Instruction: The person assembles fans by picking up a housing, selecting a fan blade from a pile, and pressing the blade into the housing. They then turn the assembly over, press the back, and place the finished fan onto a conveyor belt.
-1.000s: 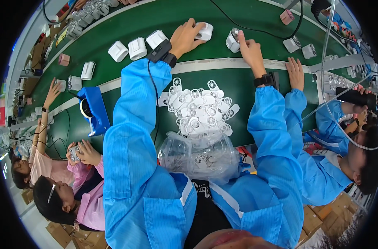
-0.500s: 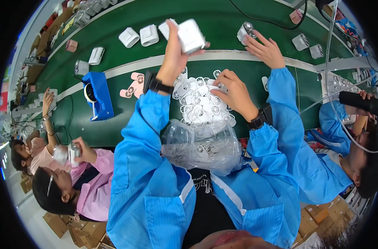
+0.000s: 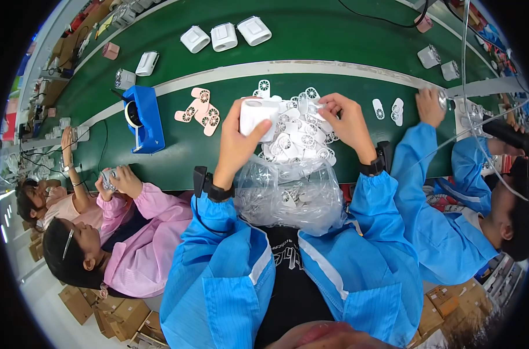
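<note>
The left hand (image 3: 236, 142), near the middle of the frame, is clamped around a white housing (image 3: 260, 116). Its thumb presses across the lower right of the housing's face and its fingers wrap the left side, keeping the piece raised in front of the pile of white plates (image 3: 293, 145). The housing's oval upper end is turned toward the camera.

Right of centre, the right hand (image 3: 351, 125) has its fingers bent and its thumb brought close to them, leaving only a small gap at most. The fingertips meet a white plate (image 3: 312, 106) at the upper right of the pile; whether they grip it or only touch it I cannot tell. A black band circles each wrist.

The pile lies on the green surface (image 3: 180, 163), each plate rounded, many showing a spoked ring. Just below it, a clear plastic bag (image 3: 299, 209) contains more of them. Pink plates (image 3: 202, 110) lie left of the housing, with a blue tape dispenser (image 3: 151, 131) farther left. Three more housings (image 3: 223, 37) sit in a row at the upper centre. A few loose plates (image 3: 378, 109) lie right of the right hand, near a co-worker's hand (image 3: 429, 107) at the right of the frame.
</note>
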Demonstrator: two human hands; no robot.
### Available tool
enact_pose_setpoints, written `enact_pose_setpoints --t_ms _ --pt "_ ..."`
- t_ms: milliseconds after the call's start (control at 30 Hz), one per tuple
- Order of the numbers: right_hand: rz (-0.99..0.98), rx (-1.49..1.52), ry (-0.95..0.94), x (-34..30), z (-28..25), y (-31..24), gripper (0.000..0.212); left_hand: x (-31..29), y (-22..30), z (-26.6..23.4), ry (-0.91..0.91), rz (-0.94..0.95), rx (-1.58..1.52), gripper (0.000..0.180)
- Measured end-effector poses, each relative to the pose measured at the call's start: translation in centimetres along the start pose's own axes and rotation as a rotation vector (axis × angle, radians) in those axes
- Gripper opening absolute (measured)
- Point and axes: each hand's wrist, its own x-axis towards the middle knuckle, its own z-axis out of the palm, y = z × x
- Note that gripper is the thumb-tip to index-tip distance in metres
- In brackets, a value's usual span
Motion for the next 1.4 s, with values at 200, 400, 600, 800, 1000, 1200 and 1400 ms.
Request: enact_pose_setpoints --t_ms 200,400,600,800,1000,1200,1400 --pt "0.016 0.291 0.110 -2.6 -2.4 -7.1 0.015 -1.8 2.5 1.1 -0.122 0.073 0.051 0.069" --pt "-0.233 0.324 -0.016 -5.1 -1.1 -11.9 0.016 -2.8 3.4 2.4 -0.180 0.269 0.075 0.083" --pt "-0.378 0.191 -0.038 -6.3 -1.3 -12.3 0.027 -3.3 4.1 2.0 -0.183 0.242 -0.025 0.088" --pt "-0.379 0.216 0.011 -6.5 -0.8 -12.5 0.033 -3.2 4.0 2.2 -0.186 0.299 -0.009 0.089" --pt "-0.385 0.207 -0.032 -6.6 -1.5 -12.5 0.031 -3.5 3.7 2.6 -0.182 0.313 -0.033 0.088" --pt "-0.416 0.148 -0.124 -6.6 -1.4 -13.0 0.062 -4.4 4.5 3.7 -0.071 0.219 -0.230 0.071" --pt "-0.476 0.019 0.106 -7.6 2.6 -10.9 0.095 -3.6 7.6 4.6 -0.083 -0.124 -0.247 0.060"
